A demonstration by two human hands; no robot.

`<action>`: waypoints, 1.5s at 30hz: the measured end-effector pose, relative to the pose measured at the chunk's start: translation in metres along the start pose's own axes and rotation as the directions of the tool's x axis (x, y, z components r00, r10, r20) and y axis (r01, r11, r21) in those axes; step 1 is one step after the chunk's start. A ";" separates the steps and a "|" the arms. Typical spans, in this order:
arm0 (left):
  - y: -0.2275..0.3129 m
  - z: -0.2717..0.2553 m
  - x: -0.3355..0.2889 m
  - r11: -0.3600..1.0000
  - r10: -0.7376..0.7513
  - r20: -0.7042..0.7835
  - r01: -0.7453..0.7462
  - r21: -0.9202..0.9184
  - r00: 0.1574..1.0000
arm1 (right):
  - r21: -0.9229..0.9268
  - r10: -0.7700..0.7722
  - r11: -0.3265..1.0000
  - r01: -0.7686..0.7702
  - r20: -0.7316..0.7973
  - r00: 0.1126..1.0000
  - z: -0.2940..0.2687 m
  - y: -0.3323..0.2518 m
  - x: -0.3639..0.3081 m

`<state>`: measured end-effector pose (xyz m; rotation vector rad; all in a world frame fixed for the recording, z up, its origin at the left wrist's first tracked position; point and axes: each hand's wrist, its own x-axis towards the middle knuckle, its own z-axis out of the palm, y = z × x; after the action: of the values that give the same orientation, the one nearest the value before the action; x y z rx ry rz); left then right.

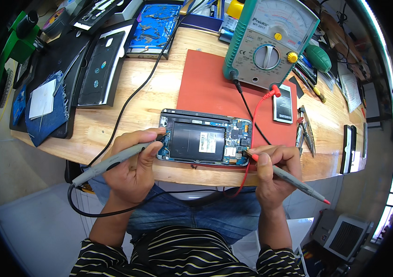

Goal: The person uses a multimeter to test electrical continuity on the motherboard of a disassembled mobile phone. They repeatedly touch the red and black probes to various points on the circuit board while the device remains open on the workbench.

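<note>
An opened smartphone (185,141) lies at the table's near edge, partly over a red mat (201,78), its circuit board and black battery bay exposed. At the phone's left end, my left hand (134,166) grips a grey test probe (113,159) with a black cable. My right hand (277,168) pinches a second grey probe (300,184) with red ends, its tip at the board's lower right corner. Whether either tip touches metal I cannot tell. Behind the phone stands a teal-and-grey analog multimeter (263,55), with a black and a red lead plugged in.
Right of the mat's middle lies a phone battery (283,104), with tweezers (305,129) beside it. A green air blower (319,58) sits at the far right. Leftward are a black phone shell (102,69), a denim cloth (51,111) and a blue tray (154,27) of small parts.
</note>
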<state>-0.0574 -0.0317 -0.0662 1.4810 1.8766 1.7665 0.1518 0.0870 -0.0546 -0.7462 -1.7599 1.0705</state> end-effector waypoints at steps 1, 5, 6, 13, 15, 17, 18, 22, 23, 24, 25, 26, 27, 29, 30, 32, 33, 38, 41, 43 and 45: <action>0.001 0.000 -0.001 1.000 -0.024 0.015 0.024 0.011 1.000 | 0.006 0.003 1.000 -0.003 -0.005 1.000 -0.001 0.000 0.000; -0.001 0.002 0.000 1.000 -0.007 -0.031 0.006 -0.006 0.999 | 0.015 -0.017 1.000 0.017 0.002 1.000 -0.003 0.001 0.000; 0.000 0.002 -0.001 1.000 -0.022 -0.042 0.022 0.005 0.999 | 0.010 -0.019 1.000 0.019 0.006 1.000 -0.003 0.001 -0.001; 0.001 0.001 -0.001 0.999 -0.036 -0.006 0.036 -0.009 0.999 | 0.012 -0.012 1.000 0.012 -0.004 1.000 -0.003 0.001 0.001; 0.002 0.000 -0.002 0.999 -0.048 0.011 0.048 0.007 0.999 | 0.003 -0.018 1.000 0.017 0.001 1.000 -0.003 0.001 0.001; 0.002 -0.001 -0.001 0.999 -0.050 0.017 0.049 0.019 0.999 | 0.004 -0.010 1.000 0.010 -0.008 1.000 -0.003 0.001 0.001; 0.002 0.000 -0.001 0.998 -0.046 0.016 0.046 0.032 0.999 | -0.002 -0.018 1.000 0.018 0.000 1.000 -0.003 0.001 0.001; 0.003 0.000 -0.001 0.998 -0.064 0.004 0.064 0.004 0.998 | -0.016 -0.021 1.000 0.021 0.000 1.000 -0.003 0.001 0.001; 0.003 0.000 -0.001 0.998 -0.060 0.004 0.060 0.011 0.998 | -0.020 -0.022 1.000 0.022 0.001 1.000 -0.003 0.002 0.001; 0.003 0.000 -0.001 0.998 -0.059 0.005 0.059 0.030 0.998 | -0.023 -0.023 0.999 0.023 0.001 1.000 -0.003 0.002 0.001; 0.003 0.000 -0.001 0.998 -0.061 0.006 0.061 0.015 0.998 | -0.004 -0.012 1.000 0.012 -0.007 1.000 -0.003 0.002 0.001; 0.003 0.000 -0.001 0.997 -0.066 0.006 0.066 0.027 0.998 | -0.005 -0.018 1.000 0.018 -0.002 1.000 -0.002 0.002 0.001; 0.003 0.000 -0.001 0.998 -0.062 0.009 0.062 0.018 0.998 | -0.002 -0.018 1.000 0.018 -0.002 1.000 -0.002 0.002 0.001; 0.002 0.000 -0.002 0.998 -0.064 0.008 0.064 0.013 0.998 | -0.003 -0.016 1.000 0.016 0.001 1.000 -0.003 0.001 0.001; 0.002 0.000 -0.003 0.997 -0.080 0.001 0.080 0.013 0.997 | -0.006 -0.014 1.000 0.014 0.004 1.000 -0.003 0.001 0.001; -0.002 0.002 -0.001 0.999 -0.012 -0.047 0.010 -0.032 0.999 | 0.005 -0.014 1.000 0.014 0.007 1.000 -0.002 0.001 0.001; -0.002 0.002 -0.002 0.999 -0.016 -0.048 0.014 -0.034 0.999 | 0.005 -0.016 1.000 0.016 0.009 1.000 -0.002 0.001 0.001; -0.002 0.003 -0.002 0.999 -0.007 -0.055 0.005 -0.035 0.998 | -0.010 -0.017 1.000 0.018 0.009 1.000 -0.002 0.000 0.001; -0.002 0.003 -0.001 0.999 -0.007 -0.053 0.004 -0.039 0.999 | -0.017 -0.015 1.000 0.015 0.006 1.000 -0.002 0.000 0.002; 0.001 0.002 -0.001 0.999 -0.041 -0.023 0.040 -0.018 0.999 | -0.025 -0.022 0.999 0.023 0.010 1.000 -0.002 0.000 0.002; 0.003 0.000 -0.002 0.998 -0.066 0.006 0.066 0.007 0.998 | -0.029 -0.021 0.999 0.022 0.008 1.000 -0.002 0.000 0.002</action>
<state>-0.0550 -0.0332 -0.0647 1.4079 1.9081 1.7255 0.1528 0.0891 -0.0539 -0.7404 -1.7895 1.0363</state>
